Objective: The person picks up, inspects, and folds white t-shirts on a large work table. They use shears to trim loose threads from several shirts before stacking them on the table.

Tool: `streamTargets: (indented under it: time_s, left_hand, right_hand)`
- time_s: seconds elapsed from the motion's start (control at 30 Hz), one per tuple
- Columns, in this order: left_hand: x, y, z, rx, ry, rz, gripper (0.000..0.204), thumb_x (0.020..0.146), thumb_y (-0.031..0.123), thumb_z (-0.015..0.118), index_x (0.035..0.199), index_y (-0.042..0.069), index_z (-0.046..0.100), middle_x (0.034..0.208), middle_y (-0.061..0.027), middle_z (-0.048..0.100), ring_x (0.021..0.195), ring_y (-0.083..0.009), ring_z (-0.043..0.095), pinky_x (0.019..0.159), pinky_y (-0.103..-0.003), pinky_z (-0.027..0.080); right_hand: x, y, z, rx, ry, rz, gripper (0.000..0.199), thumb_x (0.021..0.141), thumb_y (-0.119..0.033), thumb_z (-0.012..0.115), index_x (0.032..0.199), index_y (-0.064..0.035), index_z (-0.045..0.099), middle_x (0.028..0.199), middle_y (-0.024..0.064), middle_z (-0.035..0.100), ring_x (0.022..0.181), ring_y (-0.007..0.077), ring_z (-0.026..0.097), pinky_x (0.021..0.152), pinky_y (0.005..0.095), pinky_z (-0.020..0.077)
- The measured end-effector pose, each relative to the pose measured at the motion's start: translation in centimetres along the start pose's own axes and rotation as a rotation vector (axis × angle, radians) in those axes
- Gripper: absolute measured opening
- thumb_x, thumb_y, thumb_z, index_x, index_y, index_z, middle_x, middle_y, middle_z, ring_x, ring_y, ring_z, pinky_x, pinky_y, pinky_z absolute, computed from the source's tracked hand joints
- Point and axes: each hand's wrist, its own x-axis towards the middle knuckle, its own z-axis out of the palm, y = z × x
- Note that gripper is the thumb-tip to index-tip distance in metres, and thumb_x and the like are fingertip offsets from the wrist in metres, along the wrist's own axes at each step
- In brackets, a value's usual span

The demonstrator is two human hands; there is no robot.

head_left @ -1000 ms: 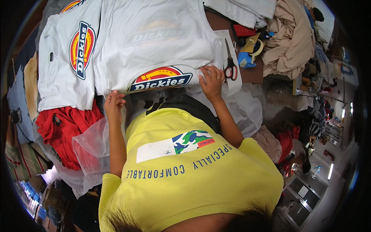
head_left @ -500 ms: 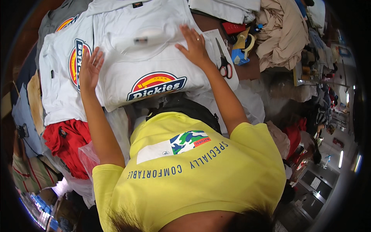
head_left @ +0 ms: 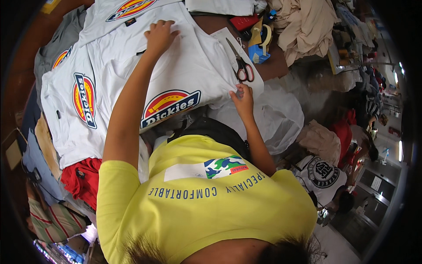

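Note:
A white T-shirt [head_left: 189, 66] with a red, yellow and blue printed logo lies spread over the table in front of me. My left hand [head_left: 161, 38] rests on the far part of this shirt below its neck label, fingers apart and slightly bent. At the shirt's near right corner, my right hand [head_left: 243, 100] has its thumb and fingers closed on the edge of the cloth. Scissors [head_left: 241, 66] with black and red handles lie on a white paper sheet [head_left: 257, 86] just beyond my right hand.
More white printed T-shirts [head_left: 66, 105] overlap on the left, with red cloth [head_left: 83, 178] below them. Beyond the scissors are a tape roll [head_left: 266, 37], a red box [head_left: 244, 22] and a beige cloth heap [head_left: 303, 26]. Clear plastic [head_left: 277, 116] hangs at the near right.
My left hand has moved away from me and rightward across the shirt. My right hand has come back toward me and closed on the shirt's near right corner. The view has shifted a little.

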Motion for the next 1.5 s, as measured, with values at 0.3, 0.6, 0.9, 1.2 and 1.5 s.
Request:
streamTargets:
  time_s: [0.3, 0.6, 0.9, 1.2, 1.5]
  left_hand:
    - [5.9, -0.1, 5.1, -0.152, -0.311, 0.001, 0.03, 0.079, 0.035, 0.062, 0.104, 0.019, 0.06, 0.102, -0.0026, 0.066, 0.098, -0.0219, 0.06, 0.085, -0.047, 0.033]
    - [-0.2, -3.5, -3.5, -0.794, -0.221, 0.043, 0.023, 0.079, 0.006, 0.061, 0.102, 0.005, 0.065, 0.097, -0.005, 0.061, 0.093, -0.0158, 0.054, 0.084, -0.026, 0.042]
    - [-12.4, -8.7, -2.4, -0.714, 0.105, -0.308, 0.025, 0.074, -0.008, 0.052, 0.095, 0.002, 0.061, 0.079, -0.0012, 0.048, 0.069, -0.0102, 0.045, 0.066, -0.022, 0.039]
    - [-14.0, -5.0, -2.2, -0.924, 0.249, -0.647, 0.031, 0.085, 0.029, 0.063, 0.093, -0.001, 0.06, 0.069, -0.0014, 0.056, 0.06, -0.0077, 0.052, 0.054, -0.022, 0.042]
    - [-12.8, -6.7, -2.3, -1.049, -0.081, -0.751, 0.026, 0.087, 0.026, 0.06, 0.085, 0.001, 0.064, 0.069, 0.0011, 0.057, 0.06, -0.0061, 0.05, 0.059, -0.019, 0.04]
  right_hand:
    - [-0.7, 1.1, 0.8, 0.216, -0.059, 0.226, 0.029, 0.072, -0.009, 0.072, 0.095, -0.0046, 0.054, 0.07, 0.0002, 0.047, 0.058, 0.0103, 0.046, 0.056, 0.0243, 0.0412]
    - [-2.3, -0.5, 0.5, 0.007, 0.03, -0.067, 0.024, 0.068, -0.004, 0.069, 0.088, -0.0066, 0.056, 0.073, 0.0031, 0.052, 0.07, 0.0175, 0.05, 0.065, 0.031, 0.0406]
    - [-2.9, -0.2, 0.8, -0.259, -0.266, -0.577, 0.023, 0.066, -0.005, 0.063, 0.087, -0.0106, 0.055, 0.087, 0.0038, 0.052, 0.085, 0.0228, 0.05, 0.075, 0.0364, 0.0379]
    - [-2.8, 0.6, 1.3, -0.19, -0.232, -0.579, 0.037, 0.067, -0.018, 0.073, 0.094, -0.0097, 0.049, 0.093, 0.0076, 0.051, 0.087, 0.0265, 0.049, 0.077, 0.0382, 0.0383]
    - [-2.8, 1.4, 2.7, -0.144, -0.23, -0.561, 0.039, 0.067, -0.018, 0.074, 0.094, -0.0078, 0.048, 0.093, 0.0103, 0.049, 0.088, 0.0295, 0.049, 0.079, 0.0396, 0.0394]
